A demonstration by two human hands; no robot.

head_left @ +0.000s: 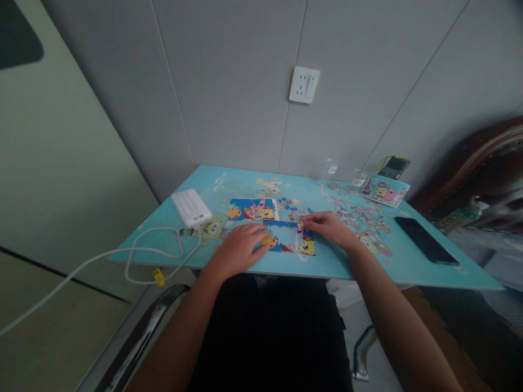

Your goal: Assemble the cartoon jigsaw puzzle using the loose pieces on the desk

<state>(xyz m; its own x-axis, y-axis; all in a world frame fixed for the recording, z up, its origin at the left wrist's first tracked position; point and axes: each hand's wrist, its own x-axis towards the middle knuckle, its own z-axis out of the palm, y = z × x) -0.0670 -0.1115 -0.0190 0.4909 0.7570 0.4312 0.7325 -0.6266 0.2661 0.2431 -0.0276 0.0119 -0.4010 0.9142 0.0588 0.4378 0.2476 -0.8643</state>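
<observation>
Head view: left hand palm-down, right hand curled at puzzle.

The left hand partly hides the puzzle border, whose smaller details seem blurred.

Tabletop: a light-blue table is set against a grey panelled wall; hours are read from its middle.
Socket: a white outlet plate is mounted on the wall at 12 o'clock.
Clear containers: one is stood at 1 o'clock, another at 2.
Phone: a black phone is laid flat at 3 o'clock.
Power bank: a white power bank is placed at 9 o'clock.
Cable: a white cable, marked by a yellow tag, is looped over the edge at 8.
</observation>
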